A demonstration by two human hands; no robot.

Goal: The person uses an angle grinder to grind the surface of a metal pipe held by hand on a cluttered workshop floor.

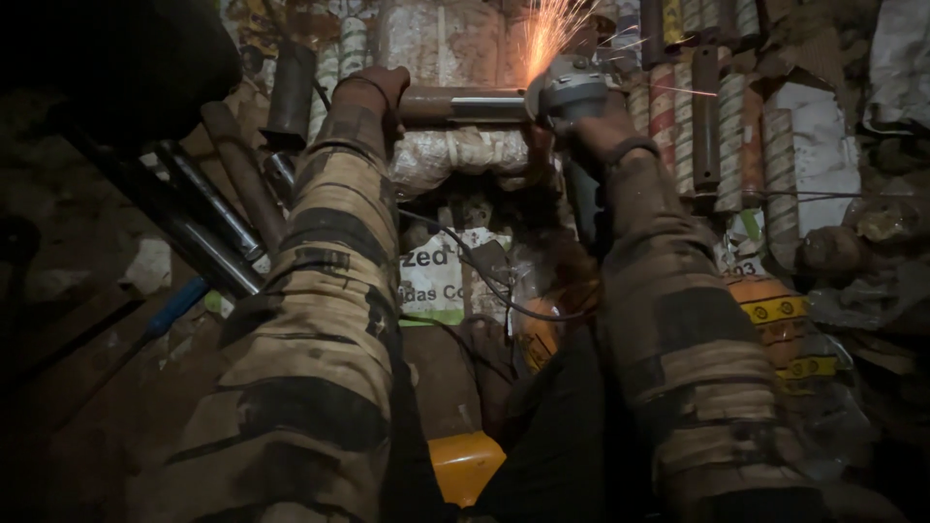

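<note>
Upper centre of the frame: a rusty metal pipe (pixel 455 105) is held level across pale wrapped bundles (pixel 455 155). The left hand (pixel 373 92), gloved, is closed round the pipe's left end. The right hand (pixel 596 131), also gloved, is clamped on the body of a grey angle grinder (pixel 572 92), whose disc is set against the pipe's right end. Orange sparks (pixel 552 29) are thrown upward toward the top edge. The hands are kept apart, one at each end of the pipe. Both sleeves are camouflage-patterned.

Below the pipe, at centre, a white sack with a green band and dark lettering (pixel 436 281) is seen, crossed by a black cable (pixel 484 281). At right, orange packages with yellow rectangular labels (pixel 780 310) are stacked. Upper right, upright rolls banded red and white (pixel 727 136) are lined. Dark tubes (pixel 203 223) are leaned at left. An orange object (pixel 465 465) is noted at bottom centre.
</note>
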